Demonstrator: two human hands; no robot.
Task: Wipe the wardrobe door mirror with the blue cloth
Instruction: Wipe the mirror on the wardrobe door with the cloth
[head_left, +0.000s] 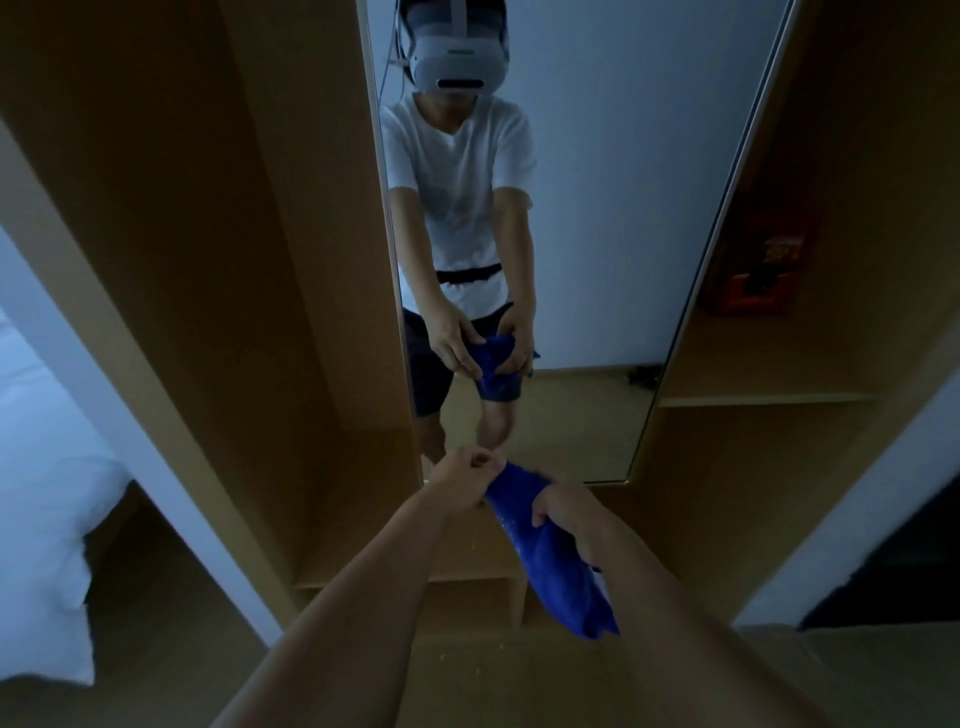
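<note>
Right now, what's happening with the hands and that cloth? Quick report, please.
Left hand and right hand both gripping blue cloth. Cloth bunched, off the mirror. Nothing in the way.

Dim room: wooden wardrobe shelves (769, 400), white bedding (47, 545) at left.

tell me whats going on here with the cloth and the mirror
A person stands facing the wardrobe door mirror, holding a blue cloth in both hands. The left hand pinches its upper end, while the right hand grips it further along. The cloth is bunched and held just below the glass, not touching it, so wiping hasn't begun.
</note>
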